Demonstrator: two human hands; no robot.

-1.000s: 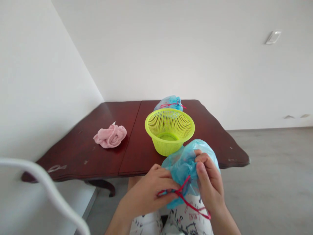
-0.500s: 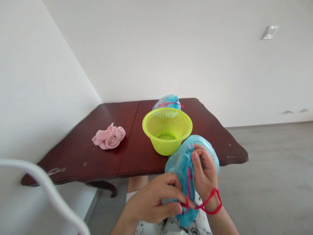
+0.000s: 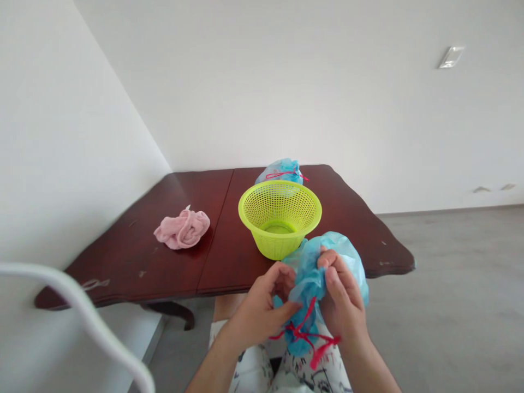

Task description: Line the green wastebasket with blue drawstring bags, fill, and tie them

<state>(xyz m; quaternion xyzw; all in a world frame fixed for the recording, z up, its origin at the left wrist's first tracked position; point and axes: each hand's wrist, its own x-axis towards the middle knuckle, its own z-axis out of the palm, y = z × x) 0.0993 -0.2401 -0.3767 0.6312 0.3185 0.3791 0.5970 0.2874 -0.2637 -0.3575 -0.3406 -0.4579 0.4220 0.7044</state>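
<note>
At the far left, a white chair rail [image 3: 77,316] curves up in the foreground. Left of the lime-green plastic basket [image 3: 278,243], a crumpled pink cloth [image 3: 183,229] lies on the dark wooden counter [image 3: 123,267]. Behind the basket sits a second blue bag [image 3: 282,170], tied with red cord.

Just in front of the basket, above the person's printed trousers [image 3: 249,368], the left hand [image 3: 257,305] has its grip half-spread, fingers curved against a blue plastic bag [image 3: 309,284]; whether it pinches anything, I cannot tell. The right hand [image 3: 343,305] has its grip pressed together on the bag's bunched film. A red cord [image 3: 305,333] hangs below them. Held this way, the gathered neck seems kept narrow, with the cord within reach of both hands.
</note>
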